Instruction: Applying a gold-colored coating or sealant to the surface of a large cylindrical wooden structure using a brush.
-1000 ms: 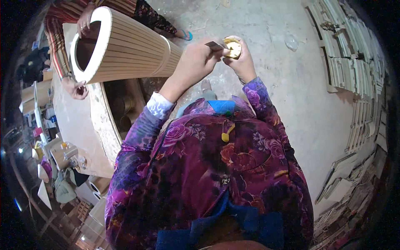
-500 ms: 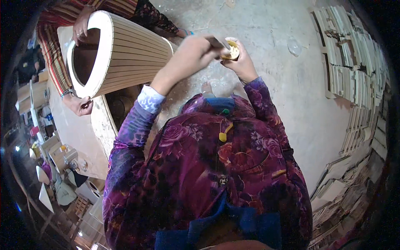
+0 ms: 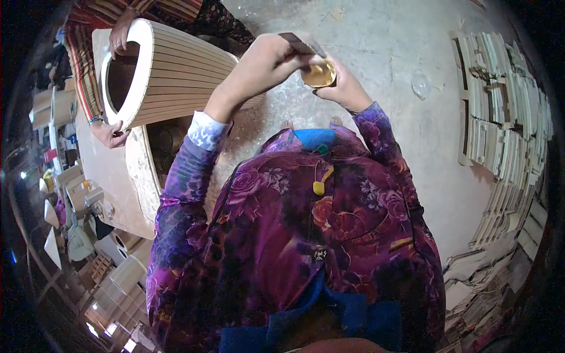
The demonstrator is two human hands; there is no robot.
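Near the top middle, my left hand (image 3: 271, 62) grips a thin, dark flat blade (image 3: 299, 44), held over a small round tin (image 3: 318, 75) with a yellow-gold inside. The tin sits in my right hand (image 3: 347, 88), whose thumb and fingers curve round it. Left of my hands, a large cream pleated lampshade (image 3: 182, 73) lies on its side, held at its white rim by a co-worker's hands (image 3: 118, 38), one high on the rim and the other (image 3: 110, 132) low.
A pale worktable (image 3: 109, 176) stands under the lampshade's left end. Cluttered parts and shades (image 3: 82, 194) fill the far left. Stacks of pale boards (image 3: 488, 106) line the right side, beside a clear plastic piece (image 3: 419, 85) on the concrete floor (image 3: 382, 47).
My left hand and blade have moved up and left. The tin now shows more smooth golden interior, with less pale content visible. The lampshade's rim sits slightly lower in view.
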